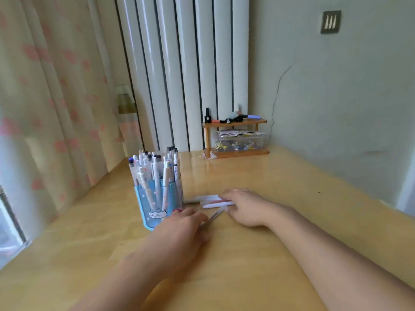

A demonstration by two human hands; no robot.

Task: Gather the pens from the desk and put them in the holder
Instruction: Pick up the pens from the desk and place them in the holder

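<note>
Looking down from the head camera: loose pens [214, 202] lie at frame centre on the desk [280, 254], just right of the blue holder [157, 198], already crowded. The right hand [244, 207] rests curled on the pens; closure cannot be told. The left hand [177, 232] covers a clear pen [214, 217]; its grip is hidden. Pens are likely light, rigid, smooth and prone to rolling; grasp mid-barrel.

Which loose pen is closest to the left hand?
The clear pen, lying slanted with its end at the left hand. The white pens lie under the right hand.
</note>
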